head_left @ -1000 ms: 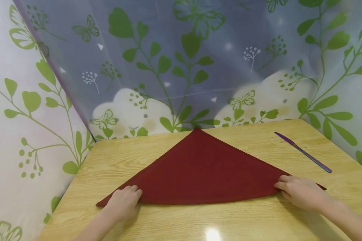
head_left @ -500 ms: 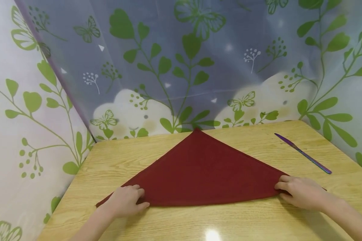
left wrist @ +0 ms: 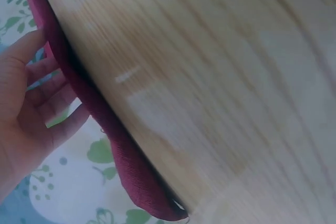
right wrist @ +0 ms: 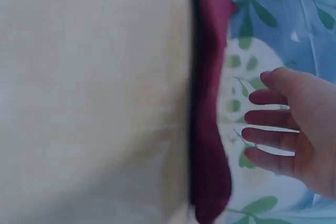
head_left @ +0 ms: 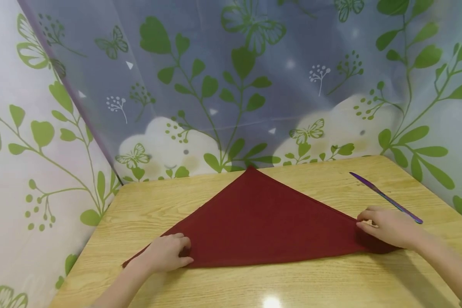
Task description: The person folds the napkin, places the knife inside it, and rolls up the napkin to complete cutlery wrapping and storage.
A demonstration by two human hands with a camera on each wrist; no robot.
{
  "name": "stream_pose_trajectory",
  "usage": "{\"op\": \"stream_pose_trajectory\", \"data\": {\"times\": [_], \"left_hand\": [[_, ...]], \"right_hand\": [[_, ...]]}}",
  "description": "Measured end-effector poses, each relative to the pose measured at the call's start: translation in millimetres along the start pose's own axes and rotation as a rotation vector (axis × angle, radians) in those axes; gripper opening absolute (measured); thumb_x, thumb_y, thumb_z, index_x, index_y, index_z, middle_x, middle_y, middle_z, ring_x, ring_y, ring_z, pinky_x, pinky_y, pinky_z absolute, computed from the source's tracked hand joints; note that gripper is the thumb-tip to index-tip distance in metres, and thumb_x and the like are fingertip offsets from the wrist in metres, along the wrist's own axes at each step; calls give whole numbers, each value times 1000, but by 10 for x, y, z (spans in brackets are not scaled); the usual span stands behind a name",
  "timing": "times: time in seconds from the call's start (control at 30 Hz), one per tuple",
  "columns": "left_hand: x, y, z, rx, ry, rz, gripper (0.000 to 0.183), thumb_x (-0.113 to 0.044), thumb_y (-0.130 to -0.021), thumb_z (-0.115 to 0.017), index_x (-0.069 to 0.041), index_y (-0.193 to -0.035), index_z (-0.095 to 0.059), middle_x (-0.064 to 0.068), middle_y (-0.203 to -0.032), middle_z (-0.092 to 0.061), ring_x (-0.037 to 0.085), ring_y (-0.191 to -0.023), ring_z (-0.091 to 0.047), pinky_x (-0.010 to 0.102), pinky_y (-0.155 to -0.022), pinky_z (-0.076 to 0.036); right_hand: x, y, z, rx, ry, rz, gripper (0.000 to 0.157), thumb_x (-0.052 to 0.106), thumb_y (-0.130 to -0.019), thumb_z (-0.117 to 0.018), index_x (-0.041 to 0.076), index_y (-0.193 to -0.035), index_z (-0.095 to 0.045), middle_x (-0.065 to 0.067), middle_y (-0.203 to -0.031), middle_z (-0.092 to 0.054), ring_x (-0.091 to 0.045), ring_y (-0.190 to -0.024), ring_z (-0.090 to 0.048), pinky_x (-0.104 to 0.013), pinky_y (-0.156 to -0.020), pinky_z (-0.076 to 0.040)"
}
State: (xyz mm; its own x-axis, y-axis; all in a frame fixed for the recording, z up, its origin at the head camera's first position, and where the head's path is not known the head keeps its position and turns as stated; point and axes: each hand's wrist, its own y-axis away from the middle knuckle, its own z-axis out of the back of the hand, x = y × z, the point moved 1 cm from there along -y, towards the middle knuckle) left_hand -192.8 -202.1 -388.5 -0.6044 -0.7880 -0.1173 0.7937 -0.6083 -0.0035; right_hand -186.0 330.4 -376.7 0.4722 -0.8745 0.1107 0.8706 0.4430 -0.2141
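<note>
A dark red cloth (head_left: 262, 222), in a triangle with its point toward the back, lies on the wooden table. On its left part rests my left hand (head_left: 165, 252), fingers spread over the fabric and thumb by the front edge. In the left wrist view, this hand's fingers (left wrist: 52, 87) reach the cloth (left wrist: 131, 166) without curling round it. My right hand (head_left: 390, 226) is above the cloth's right end and hides part of it. Seen from the right wrist, the fingers (right wrist: 273, 137) are extended and apart from the cloth (right wrist: 207, 129).
A table knife (head_left: 385, 196) with a purple-blue sheen lies on the right of the wooden table (head_left: 215, 286), just behind my right hand. Leaf-and-butterfly printed sheets (head_left: 200, 85) close in the back and both sides.
My right hand has lifted and moved back a little, off the cloth's front edge. My left hand has shifted slightly right, its thumb now spread from the fingers. The knife stays put.
</note>
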Motion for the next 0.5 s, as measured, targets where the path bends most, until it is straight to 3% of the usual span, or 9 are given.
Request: {"op": "stream_pose_trajectory", "data": {"times": [0.13, 0.3, 0.4, 0.5], "left_hand": [[36, -9, -33, -7, 6, 0, 25, -37, -78, -72, -16, -87, -62, -9, -80, -48, 5, -67, -46, 28, -58, -42], [72, -33, -52, -25, 1, -14, 26, -37, -78, -71, -16, -88, -62, -8, -80, -47, 6, -69, -47, 28, -59, -43], [80, -43, -54, -37, -10, -28, 27, -37, -78, -71, -15, -88, -62, -8, -81, -47, 8, -69, -49, 29, -58, -43], [80, -40, -61, -42, -15, -35, 27, -38, -77, -71, -14, -88, -62, -7, -81, -47, 8, -69, -49, 29, -58, -43]], "right_hand": [[-202, -124, 140, 91, -49, -111, 17, 19, -89, -60, 4, -92, -67, -6, -90, -64, -24, -78, -62, -44, -66, -49], [-497, -215, 228, 138, -80, -201, 26, 15, -91, -55, -9, -99, -63, -18, -89, -65, -39, -85, -61, -50, -70, -47], [-632, -221, 247, 158, -63, -254, 30, 15, -90, -53, -12, -103, -60, -22, -91, -64, -41, -85, -60, -50, -67, -47], [-734, -225, 234, 176, -45, -291, 25, 14, -88, -52, -8, -96, -61, -17, -86, -63, -34, -77, -59, -45, -61, -45]]}}
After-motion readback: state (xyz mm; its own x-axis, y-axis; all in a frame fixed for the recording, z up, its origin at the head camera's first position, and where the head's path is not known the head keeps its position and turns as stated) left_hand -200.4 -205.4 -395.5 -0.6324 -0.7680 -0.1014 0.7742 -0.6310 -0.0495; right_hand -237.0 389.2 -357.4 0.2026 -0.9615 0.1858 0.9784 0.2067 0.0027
